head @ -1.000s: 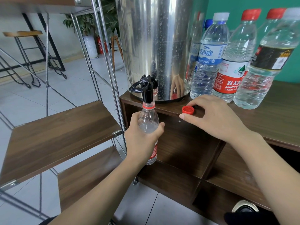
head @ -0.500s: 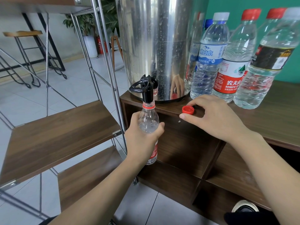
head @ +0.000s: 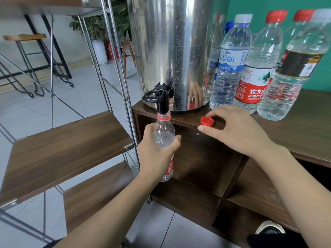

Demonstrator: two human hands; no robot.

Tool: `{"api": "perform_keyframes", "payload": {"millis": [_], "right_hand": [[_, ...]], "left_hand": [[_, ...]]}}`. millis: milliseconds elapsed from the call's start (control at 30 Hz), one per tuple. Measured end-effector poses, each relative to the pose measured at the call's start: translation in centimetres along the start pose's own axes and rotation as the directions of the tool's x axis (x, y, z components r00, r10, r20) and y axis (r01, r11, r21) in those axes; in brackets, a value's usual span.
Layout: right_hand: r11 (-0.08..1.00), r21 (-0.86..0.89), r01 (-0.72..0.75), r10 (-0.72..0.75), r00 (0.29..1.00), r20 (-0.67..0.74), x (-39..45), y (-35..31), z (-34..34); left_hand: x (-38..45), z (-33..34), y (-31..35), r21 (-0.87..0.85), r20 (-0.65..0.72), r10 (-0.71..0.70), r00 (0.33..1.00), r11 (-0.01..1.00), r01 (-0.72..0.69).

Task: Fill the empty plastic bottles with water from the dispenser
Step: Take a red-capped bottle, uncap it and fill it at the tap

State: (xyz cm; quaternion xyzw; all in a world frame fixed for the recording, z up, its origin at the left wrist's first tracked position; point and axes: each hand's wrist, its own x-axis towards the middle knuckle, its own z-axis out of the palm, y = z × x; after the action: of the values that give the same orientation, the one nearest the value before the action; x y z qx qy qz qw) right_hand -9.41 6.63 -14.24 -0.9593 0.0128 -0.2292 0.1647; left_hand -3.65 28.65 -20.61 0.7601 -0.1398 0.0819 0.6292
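Nothing moved since earlier: bottle (head: 163, 135) still upright, mouth up under tap (head: 162, 99) of dispenser (head: 170, 51), long axis vertical. Gripped round the body by left hand (head: 157, 154), beside the cabinet (head: 304, 129) edge. Right hand (head: 236, 129) still resting on top, fingers curled, pinching red cap (head: 207, 121). Behind, four capped bottles (head: 231, 68) crowding beside dispenser. Left, shelves (head: 62, 145).

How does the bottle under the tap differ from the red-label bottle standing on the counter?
The bottle under the tap is uncapped; the red-label bottle on the counter wears a red cap. The first is held in the left hand below the counter top; the second stands free on it. The first looks smaller. Both are clear plastic, upright, with red labels.
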Motion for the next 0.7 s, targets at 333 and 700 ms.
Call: {"api": "perform_keyframes", "payload": {"millis": [333,700], "right_hand": [[1.0,-0.002,0.008,-0.008,1.0,-0.009,0.0,0.06,0.07],[1.0,-0.001,0.011,-0.011,1.0,-0.003,0.08,0.25,0.19]], "left_hand": [[-0.04,0.08,0.02,-0.016,-0.011,-0.001,1.0,1.0,0.0],[0.0,0.03,-0.01,-0.019,-0.002,-0.001,1.0,1.0,0.001]]}}
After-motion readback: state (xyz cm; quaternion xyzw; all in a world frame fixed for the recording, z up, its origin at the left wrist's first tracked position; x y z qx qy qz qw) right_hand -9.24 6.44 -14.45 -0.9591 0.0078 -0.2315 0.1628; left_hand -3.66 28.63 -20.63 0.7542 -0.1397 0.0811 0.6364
